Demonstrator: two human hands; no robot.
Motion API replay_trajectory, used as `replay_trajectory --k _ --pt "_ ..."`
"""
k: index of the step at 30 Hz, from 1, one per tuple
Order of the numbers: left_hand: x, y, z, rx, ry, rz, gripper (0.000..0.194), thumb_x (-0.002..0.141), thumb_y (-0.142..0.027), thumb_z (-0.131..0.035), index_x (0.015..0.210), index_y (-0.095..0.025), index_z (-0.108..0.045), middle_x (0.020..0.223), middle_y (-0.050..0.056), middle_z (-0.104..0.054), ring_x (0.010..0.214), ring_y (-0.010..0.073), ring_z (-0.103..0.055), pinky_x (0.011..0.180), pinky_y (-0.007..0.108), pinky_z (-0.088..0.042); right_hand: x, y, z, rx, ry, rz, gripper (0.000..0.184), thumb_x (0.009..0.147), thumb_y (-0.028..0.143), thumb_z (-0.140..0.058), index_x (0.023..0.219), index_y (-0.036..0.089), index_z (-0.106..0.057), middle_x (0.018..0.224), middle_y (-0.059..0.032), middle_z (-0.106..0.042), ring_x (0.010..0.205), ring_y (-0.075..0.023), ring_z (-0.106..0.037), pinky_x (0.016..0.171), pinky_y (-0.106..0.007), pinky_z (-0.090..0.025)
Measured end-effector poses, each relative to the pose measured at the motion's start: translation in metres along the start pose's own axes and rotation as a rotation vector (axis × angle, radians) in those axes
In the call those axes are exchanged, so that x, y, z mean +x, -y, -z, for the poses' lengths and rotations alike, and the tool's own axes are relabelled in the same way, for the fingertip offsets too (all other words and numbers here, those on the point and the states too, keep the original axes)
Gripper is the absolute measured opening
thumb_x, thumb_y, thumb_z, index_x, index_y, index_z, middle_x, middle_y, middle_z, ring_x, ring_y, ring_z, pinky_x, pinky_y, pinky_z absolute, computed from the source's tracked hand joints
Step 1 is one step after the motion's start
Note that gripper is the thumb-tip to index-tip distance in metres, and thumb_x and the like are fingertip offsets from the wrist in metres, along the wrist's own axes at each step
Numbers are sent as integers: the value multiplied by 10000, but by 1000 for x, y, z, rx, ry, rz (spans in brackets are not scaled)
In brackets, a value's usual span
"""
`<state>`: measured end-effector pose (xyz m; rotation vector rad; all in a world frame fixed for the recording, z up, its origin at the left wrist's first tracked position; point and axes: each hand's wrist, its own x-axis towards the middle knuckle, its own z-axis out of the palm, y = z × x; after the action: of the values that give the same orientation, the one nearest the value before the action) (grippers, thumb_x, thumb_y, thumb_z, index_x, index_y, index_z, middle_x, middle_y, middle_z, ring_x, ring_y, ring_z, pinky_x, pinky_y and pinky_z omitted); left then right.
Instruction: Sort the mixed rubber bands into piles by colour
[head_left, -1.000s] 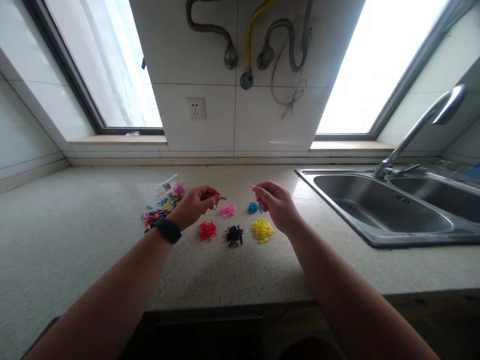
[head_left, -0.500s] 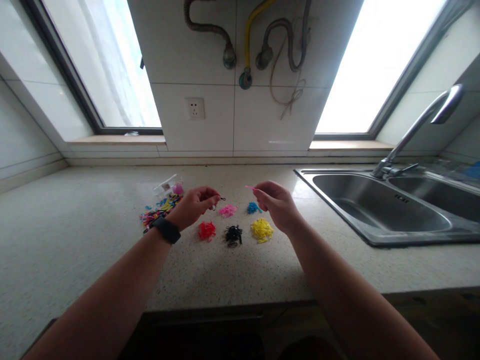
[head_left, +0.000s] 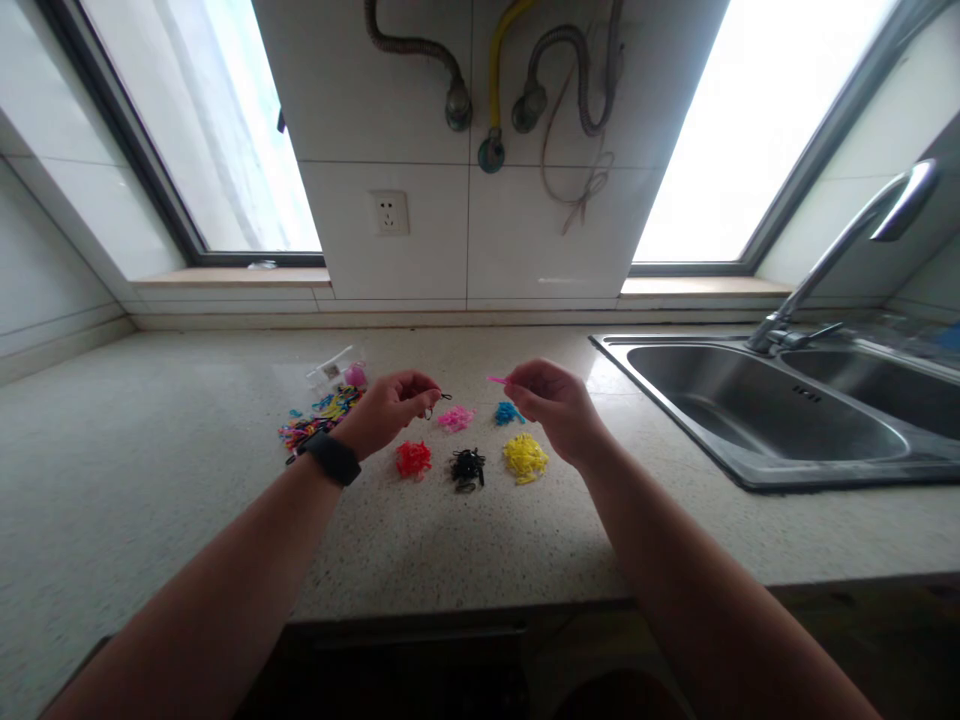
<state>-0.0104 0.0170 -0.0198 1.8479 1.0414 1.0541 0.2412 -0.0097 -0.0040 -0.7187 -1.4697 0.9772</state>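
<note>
Between thumb and fingers, my left hand [head_left: 394, 405] pinches black rubber bands [head_left: 445, 397], with loops poking out past the fingertips. A pink rubber band [head_left: 496, 380] sticks out leftward from the closed fingertips of my right hand [head_left: 551, 405]. Beneath and between the hands, small bands lie sorted by colour: a pink pile [head_left: 455, 419], a blue pile [head_left: 508, 413], a red pile [head_left: 414, 460], a black pile [head_left: 468, 467] and a yellow pile [head_left: 525, 457]. A mixed-colour heap [head_left: 315, 418] lies left of my left hand, partly hidden by the wrist.
Behind the mixed heap lie a clear plastic bag [head_left: 330, 368] and a pink item [head_left: 355, 374]. A steel sink [head_left: 750, 482] with a tap [head_left: 832, 250] is set into the speckled countertop [head_left: 187, 480] on the right. The tiled wall has a socket [head_left: 390, 213] and hoses.
My right hand has shifted very slightly, and the pink rubber band points a little further left. The left hand keeps its place with the black bands.
</note>
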Motion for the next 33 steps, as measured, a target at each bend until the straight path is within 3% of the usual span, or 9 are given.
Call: replay_trajectory --k 18,25,28,33 --pt "0 2 0 -3 4 -7 200 871 -344 -648 952 -162 -652 769 27 -640 621 100 -529 516 202 -407 0 0 0 -89 -11 -26 125 740 302 -725 772 233 -626 632 33 -525 524 -91 -389 462 -287 -301" --pt "-1 -2 -2 7 -1 15 183 874 -327 -643 951 -162 -655 735 22 -629 585 93 -513 499 198 -398 6 -17 0 -180 -42 -56 158 751 334 -718 825 211 -653 674 13 -571 578 -107 -449 504 -283 -349" --pt "0 -3 -2 -5 2 30 207 874 -351 -644 950 -158 -649 717 12 -611 547 84 -487 480 198 -397 10 -28 0 -290 -31 -68 161 769 341 -701 814 192 -660 665 6 -588 577 -114 -456 523 -288 -352" --pt "1 0 -2 -47 5 18 222 870 -356 -646 951 -149 -636 724 15 -606 546 85 -488 484 200 -408 11 -36 1 -666 -30 18 101 820 291 -666 838 202 -708 689 -14 -640 665 -158 -502 641 -315 -382"
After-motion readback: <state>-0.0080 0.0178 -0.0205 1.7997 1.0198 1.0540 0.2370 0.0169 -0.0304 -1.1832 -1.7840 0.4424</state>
